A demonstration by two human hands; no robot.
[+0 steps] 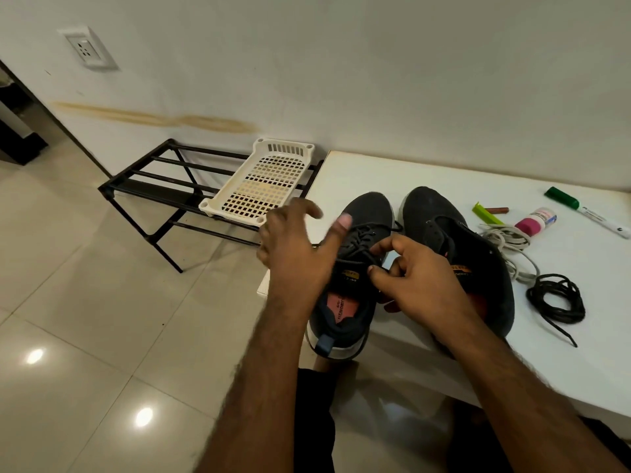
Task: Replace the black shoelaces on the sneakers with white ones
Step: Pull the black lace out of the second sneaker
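Note:
Two dark grey sneakers stand side by side on a white table [426,172], toes pointing away. The left sneaker [368,213] still carries a black lace [363,233]. My right hand [413,278] pinches that lace over the tongue. My left hand [297,247] hovers at the shoe's left side with fingers spread and thumb raised, holding nothing. The right sneaker [433,213] shows bare eyelets with no lace. A loose black lace [556,298] lies coiled on the table to its right. A whitish lace [508,237] lies in a heap just behind that.
A green-capped white marker [587,213], a small pink-and-white bottle [536,221], a green clip [485,213] and a brown stick [496,210] lie at the table's far right. A cream perforated tray [232,192] rests on a black metal rack [146,186] left of the table, on tiled floor.

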